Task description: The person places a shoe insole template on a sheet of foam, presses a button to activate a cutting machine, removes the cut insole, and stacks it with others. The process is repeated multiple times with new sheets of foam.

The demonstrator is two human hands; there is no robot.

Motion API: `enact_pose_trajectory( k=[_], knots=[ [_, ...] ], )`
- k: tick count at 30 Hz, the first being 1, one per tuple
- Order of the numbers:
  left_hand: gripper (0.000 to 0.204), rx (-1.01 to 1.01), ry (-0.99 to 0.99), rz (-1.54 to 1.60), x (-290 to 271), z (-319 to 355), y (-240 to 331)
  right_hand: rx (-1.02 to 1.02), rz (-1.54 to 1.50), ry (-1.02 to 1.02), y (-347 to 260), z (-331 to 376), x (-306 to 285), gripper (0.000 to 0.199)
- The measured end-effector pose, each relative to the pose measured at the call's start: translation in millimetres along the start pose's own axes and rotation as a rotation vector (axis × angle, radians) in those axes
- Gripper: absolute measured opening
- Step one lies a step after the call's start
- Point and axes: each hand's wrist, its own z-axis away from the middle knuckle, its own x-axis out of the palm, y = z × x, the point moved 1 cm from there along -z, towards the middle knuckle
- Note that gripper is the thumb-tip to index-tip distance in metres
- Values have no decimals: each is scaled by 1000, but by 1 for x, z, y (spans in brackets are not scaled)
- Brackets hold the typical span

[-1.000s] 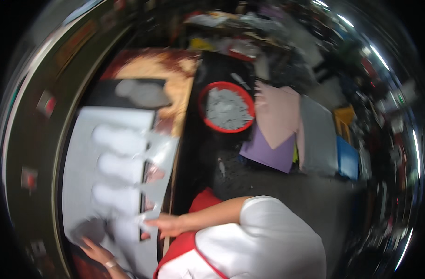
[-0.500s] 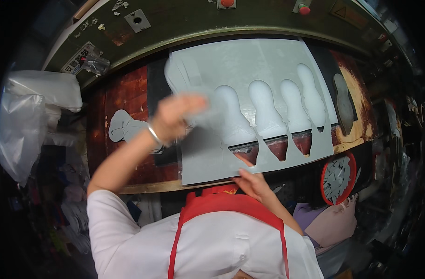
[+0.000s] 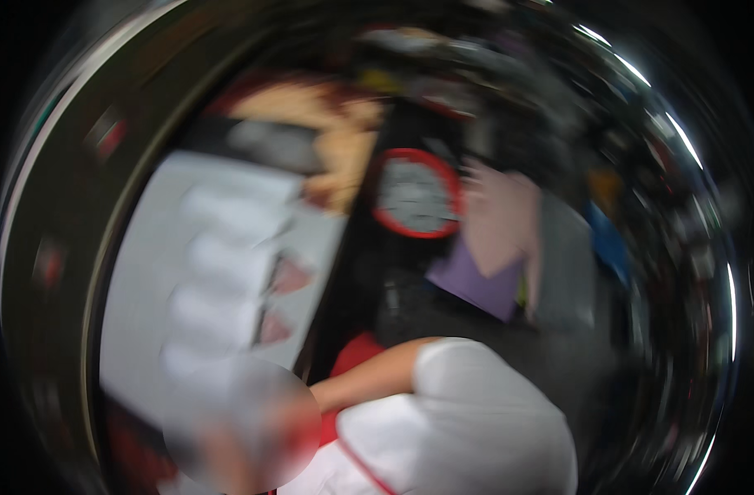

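The picture is strongly smeared by motion. My right hand (image 3: 293, 419) reaches in from a bare forearm and white sleeve, near the end of a large pale grey sheet (image 3: 142, 272). My left hand (image 3: 227, 458) is a blurred patch close beside it. A round haze covers both hands, so their fingers and anything in them are hidden. The sheet bears a row of whiter sole-shaped areas (image 3: 228, 264), with reddish-brown gaps (image 3: 290, 276) at their narrow ends.
A dark sole-shaped piece (image 3: 274, 144) lies on the wooden board (image 3: 344, 153) beyond the sheet. A red-rimmed round container (image 3: 455, 202) holds grey scraps. Pink material (image 3: 501, 214) and purple material (image 3: 480, 276) lie beside it. A dark green machine beam (image 3: 63, 223) runs along the left.
The view has swung sharply to the right and blurred. My left hand, earlier raised over the sheet, and my right hand, earlier at its front edge, now appear close together.
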Motion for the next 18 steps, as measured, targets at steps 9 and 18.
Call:
enact_pose_trajectory(
  k=[9,18],
  knots=[
    [48,-310,157,231,33,-25,-29,-235,166,-279,-48,-73,-2,26],
    [43,-560,517,645,-44,-125,-38,-259,195,-138,-57,-23,1,35]
  ],
)
